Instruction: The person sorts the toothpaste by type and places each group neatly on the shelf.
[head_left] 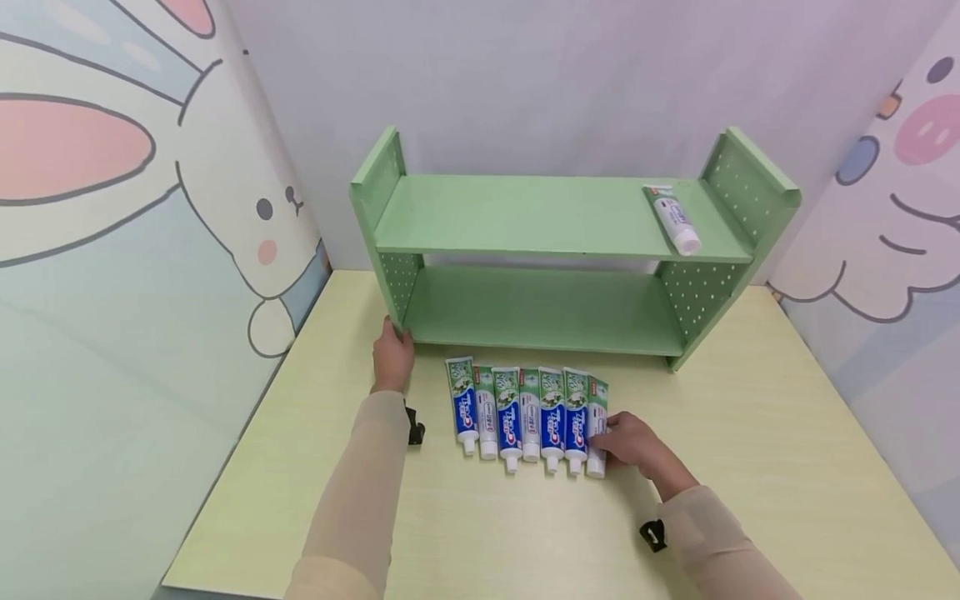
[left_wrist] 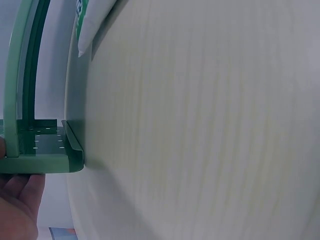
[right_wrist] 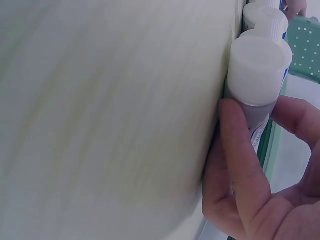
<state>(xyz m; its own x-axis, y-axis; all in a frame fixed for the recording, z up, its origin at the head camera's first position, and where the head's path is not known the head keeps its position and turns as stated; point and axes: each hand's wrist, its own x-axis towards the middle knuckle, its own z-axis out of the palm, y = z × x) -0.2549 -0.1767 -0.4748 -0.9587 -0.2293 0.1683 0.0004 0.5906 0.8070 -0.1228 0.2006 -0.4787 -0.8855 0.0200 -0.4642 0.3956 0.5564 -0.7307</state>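
Observation:
In the head view my left hand (head_left: 393, 360) grips the lower front corner of a green two-tier shelf (head_left: 480, 215). The left wrist view shows the fingers (left_wrist: 31, 192) around the shelf's side panel (left_wrist: 40, 164). My right hand (head_left: 633, 442) pinches the rightmost toothpaste tube (head_left: 597, 421) of a row lying on the table. Close up in the right wrist view, thumb and fingers (right_wrist: 240, 150) hold that tube just behind its white cap (right_wrist: 257, 67). Several more tubes lie beside it, blue-and-green Crest ones (head_left: 551, 417) alternating in part with white-and-green ones (head_left: 530, 417), caps towards me.
One white-and-green tube (head_left: 675, 221) lies on the upper board's right end. The lower board (head_left: 547, 308) sits close behind the row of tubes. A pale wooden table (head_left: 480, 533) bears everything, with cartoon-printed walls (head_left: 150, 333) at the sides.

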